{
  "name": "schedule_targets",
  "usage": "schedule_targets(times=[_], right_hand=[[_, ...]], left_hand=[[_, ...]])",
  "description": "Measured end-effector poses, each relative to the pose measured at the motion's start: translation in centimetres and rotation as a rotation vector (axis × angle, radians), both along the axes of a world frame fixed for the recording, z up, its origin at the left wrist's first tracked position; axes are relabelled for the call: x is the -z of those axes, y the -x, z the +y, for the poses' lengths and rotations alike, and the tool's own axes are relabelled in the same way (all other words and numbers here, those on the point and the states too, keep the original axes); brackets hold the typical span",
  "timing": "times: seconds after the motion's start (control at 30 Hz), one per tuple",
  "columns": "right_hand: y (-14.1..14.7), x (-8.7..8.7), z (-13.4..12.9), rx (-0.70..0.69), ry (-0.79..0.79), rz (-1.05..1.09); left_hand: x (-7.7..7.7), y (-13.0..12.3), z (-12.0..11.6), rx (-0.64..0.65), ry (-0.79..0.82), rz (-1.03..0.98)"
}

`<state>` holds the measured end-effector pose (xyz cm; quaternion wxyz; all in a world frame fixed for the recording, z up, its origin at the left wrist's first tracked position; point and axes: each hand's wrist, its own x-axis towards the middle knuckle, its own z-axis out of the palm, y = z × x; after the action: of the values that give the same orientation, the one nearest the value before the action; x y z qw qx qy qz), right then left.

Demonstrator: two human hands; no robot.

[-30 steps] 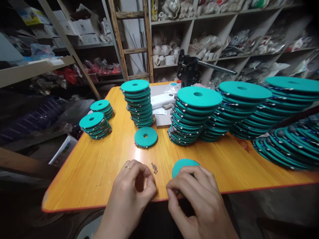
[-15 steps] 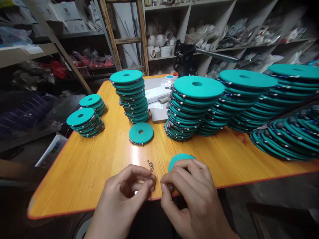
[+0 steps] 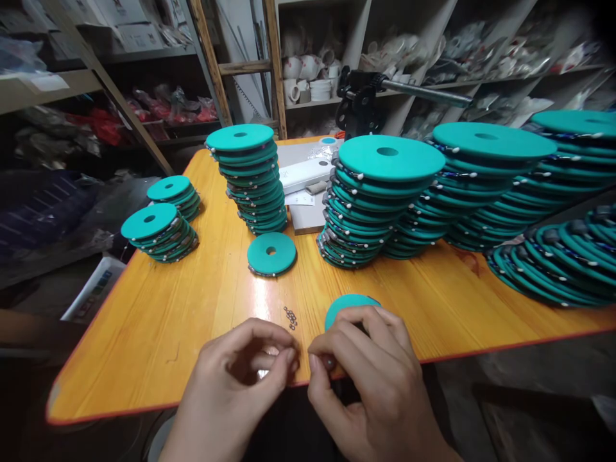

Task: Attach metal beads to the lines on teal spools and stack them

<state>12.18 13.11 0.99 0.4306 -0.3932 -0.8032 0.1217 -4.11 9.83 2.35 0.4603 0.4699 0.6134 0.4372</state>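
Note:
Both my hands are at the front edge of the table, fingertips close together but apart. My left hand is closed in a pinch of thumb and forefinger; whatever it grips is too small or hidden to make out. In my right hand, also pinched, a small dark round bead shows below the forefinger. Partly covered by that hand, a flat green foam spool lies on the table. Just beyond my left fingertips is a little cluster of small dark rings.
A single green spool with line wound on it lies ahead. Tall spool stacks stand at the middle and right, shorter ones at the left. Behind are a white box, a black lever tool and loaded shelves.
The view has shifted slightly, so the stacks appear a little higher and wider apart. Both hands keep nearly the same pinched pose.

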Motion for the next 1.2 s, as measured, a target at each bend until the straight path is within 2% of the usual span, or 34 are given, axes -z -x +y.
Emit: schedule_targets(times=[0.23,0.47,0.67,0.87,1.07,1.2], right_hand=[[-0.03,0.15,0.03,-0.006,0.024,-0.007],[-0.06,0.09,-0.03,-0.015,0.025,0.003],[-0.11,0.01,-0.16,-0.029,0.023,0.002],[0.04,-0.01,-0.20,-0.043,0.024,-0.001],[-0.35,0.24,-0.10,-0.101,0.021,-0.030],[-0.80,-0.08,0.23,-0.156,-0.021,-0.020]], left_hand=[[-0.09,0.10,-0.09,0.045,-0.068,0.049],[-0.05,0.11,-0.29,0.011,-0.020,-0.011],[-0.36,-0.05,-0.14,0.032,-0.025,-0.003],[-0.02,0.04,-0.32,0.052,-0.056,0.010],[0.00,-0.03,-0.18,0.117,-0.093,0.040],[-0.01,-0.02,-0.49,0.104,-0.099,0.020]])
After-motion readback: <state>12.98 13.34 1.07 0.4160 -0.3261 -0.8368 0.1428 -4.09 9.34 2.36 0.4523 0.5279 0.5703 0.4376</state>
